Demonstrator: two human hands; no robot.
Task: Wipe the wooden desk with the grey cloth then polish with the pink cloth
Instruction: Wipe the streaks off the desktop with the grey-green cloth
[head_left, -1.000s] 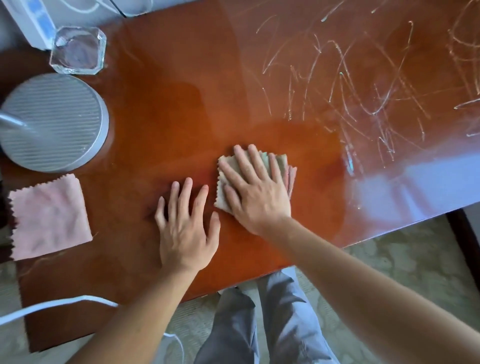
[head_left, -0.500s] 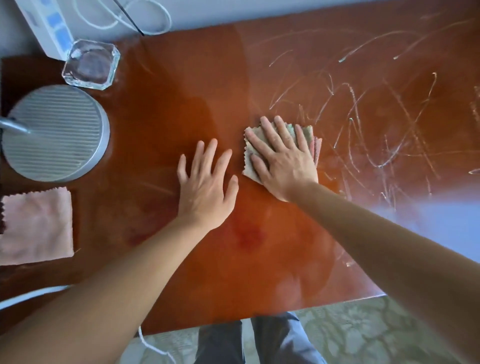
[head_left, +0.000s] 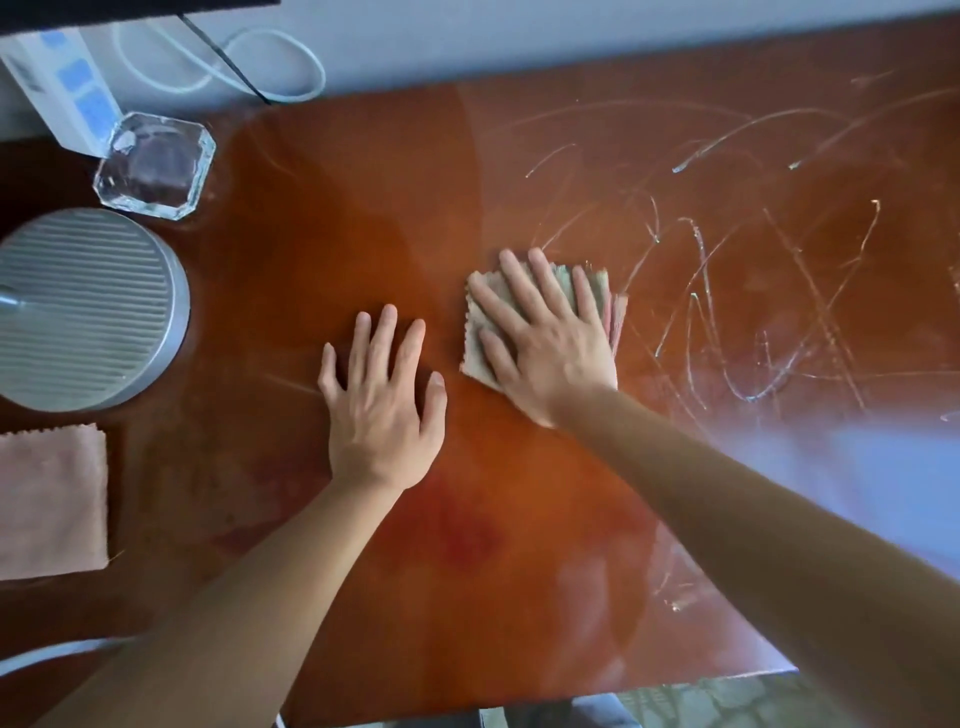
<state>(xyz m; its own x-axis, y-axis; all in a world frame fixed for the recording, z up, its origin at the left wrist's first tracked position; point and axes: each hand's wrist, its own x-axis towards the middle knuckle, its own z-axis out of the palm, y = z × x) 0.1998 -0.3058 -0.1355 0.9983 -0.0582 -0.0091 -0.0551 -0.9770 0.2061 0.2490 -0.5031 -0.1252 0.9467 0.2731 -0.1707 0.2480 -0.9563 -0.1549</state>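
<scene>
Wooden table (head_left: 519, 597): glossy red-brown top, pale scribbled streaks across its right half. Grey cloth (head_left: 480, 332): folded, lying flat near the table's middle, pinned under the right hand (head_left: 545, 338), whose fingers (head_left: 519, 283) lie straight and spread, pressing, not curled round it. Left hand (head_left: 382, 410): flat on bare wood just beside the cloth, fingers straight, holding nothing. Pink cloth (head_left: 52, 501): at the left edge, well apart. Ribbed round grey base (head_left: 88, 306) and glass dish (head_left: 156, 166): far left.
</scene>
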